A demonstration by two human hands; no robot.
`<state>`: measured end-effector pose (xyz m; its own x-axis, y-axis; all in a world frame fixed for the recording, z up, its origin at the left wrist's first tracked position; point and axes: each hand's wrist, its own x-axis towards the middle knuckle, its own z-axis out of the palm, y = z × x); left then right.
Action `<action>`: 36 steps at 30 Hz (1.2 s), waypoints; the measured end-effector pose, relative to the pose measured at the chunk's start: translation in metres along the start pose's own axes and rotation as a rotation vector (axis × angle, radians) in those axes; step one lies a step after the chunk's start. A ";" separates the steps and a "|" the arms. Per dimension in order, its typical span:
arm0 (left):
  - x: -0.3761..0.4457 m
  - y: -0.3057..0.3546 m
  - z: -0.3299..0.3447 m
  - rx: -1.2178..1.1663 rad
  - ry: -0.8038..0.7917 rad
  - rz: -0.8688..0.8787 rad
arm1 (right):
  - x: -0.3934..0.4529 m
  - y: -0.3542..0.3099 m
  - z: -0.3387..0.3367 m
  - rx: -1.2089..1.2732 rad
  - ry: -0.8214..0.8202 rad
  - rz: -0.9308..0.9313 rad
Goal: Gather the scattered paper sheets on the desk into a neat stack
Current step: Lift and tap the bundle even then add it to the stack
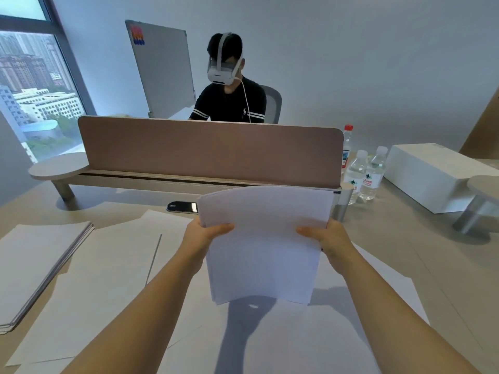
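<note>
Paper sheets, a gathered bundle, held up off the bench between both hands, bottom edge just above the loose sheets lying flat below; left hand grips the bundle's left edge, thumb curled over the front face, other fingers hidden behind the paper; right hand grips the right edge likewise, thumb on front, rest behind; bundle bows slightly, top edge curving toward the divider panel; a second stack lies flat at the bench's left; water bottles and a white box stand at far right; a person with a headset sits beyond the divider.
</note>
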<state>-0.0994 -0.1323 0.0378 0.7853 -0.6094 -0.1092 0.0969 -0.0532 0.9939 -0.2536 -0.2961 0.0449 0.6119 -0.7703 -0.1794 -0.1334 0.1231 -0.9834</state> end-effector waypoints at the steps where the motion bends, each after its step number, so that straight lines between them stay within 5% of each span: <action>1: 0.000 -0.001 0.001 0.013 -0.018 0.010 | 0.001 0.000 0.003 0.000 -0.003 -0.003; 13: 0.014 -0.026 -0.009 0.025 -0.116 0.035 | 0.008 0.016 -0.003 0.044 -0.125 -0.017; 36: 0.013 -0.058 -0.011 0.028 0.002 -0.132 | 0.013 0.047 0.027 0.071 0.014 0.032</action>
<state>-0.0886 -0.1284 -0.0213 0.7679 -0.5944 -0.2389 0.1822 -0.1548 0.9710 -0.2309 -0.2835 -0.0047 0.5969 -0.7742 -0.2104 -0.0965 0.1911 -0.9768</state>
